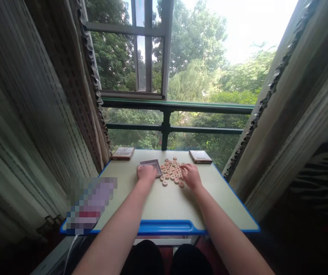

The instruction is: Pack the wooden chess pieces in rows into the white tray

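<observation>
A shallow grey-purple open box [158,168] rests on the table, left of a loose pile of round wooden Chinese chess pieces [168,176]. My left hand [147,173] is closed over the near left side of the box; its fingertips are partly hidden. At the right edge of the pile is my right hand [192,176]. Its thumb and forefinger point left, slightly apart, at the nearest pieces, and I see no piece clearly held. The pieces lie mostly flat and close together, a few of them set apart at the front and back.
The pale table [169,206] has a blue rim and a pen groove [166,227] in front. Flat boxes stand at the back left [123,153] and back right [200,156]. A blurred-out object [92,202] with a white cable lies at left. Curtains flank the railing [204,109].
</observation>
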A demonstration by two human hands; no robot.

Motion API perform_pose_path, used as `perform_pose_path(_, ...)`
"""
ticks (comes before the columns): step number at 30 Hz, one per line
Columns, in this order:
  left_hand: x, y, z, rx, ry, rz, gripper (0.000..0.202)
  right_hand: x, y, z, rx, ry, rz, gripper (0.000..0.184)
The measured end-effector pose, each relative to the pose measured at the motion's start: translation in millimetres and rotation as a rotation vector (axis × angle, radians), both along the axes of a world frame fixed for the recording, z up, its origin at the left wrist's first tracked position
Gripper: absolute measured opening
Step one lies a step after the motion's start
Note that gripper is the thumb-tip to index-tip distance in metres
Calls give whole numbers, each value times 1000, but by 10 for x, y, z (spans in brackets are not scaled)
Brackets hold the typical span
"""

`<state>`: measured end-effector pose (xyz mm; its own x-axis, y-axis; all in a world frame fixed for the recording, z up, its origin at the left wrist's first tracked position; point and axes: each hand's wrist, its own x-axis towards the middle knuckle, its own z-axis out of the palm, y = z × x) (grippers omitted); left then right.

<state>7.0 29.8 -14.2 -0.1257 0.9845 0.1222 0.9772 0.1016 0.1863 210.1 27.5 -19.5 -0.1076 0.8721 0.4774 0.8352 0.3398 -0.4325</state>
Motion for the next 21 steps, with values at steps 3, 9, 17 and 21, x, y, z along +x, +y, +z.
perform_pose_path(3, 135, 0, 74, -23, 45, -33, 30, 110, 95, 101, -88, -59, 88, 24)
perform_pose_path(9, 214, -20, -112, 169, 15, -386, 48, 216, 43, -61, 56, -116, 241, 21)
perform_pose_path(17, 187, 145, -229, 128, -93, -444, 31, 105, -4, -125, -13, -273, 489, 17)
perform_pose_path(21, 169, 147, -211, 142, -128, -460, 31, 100, 64, -203, 11, -270, 450, 19)
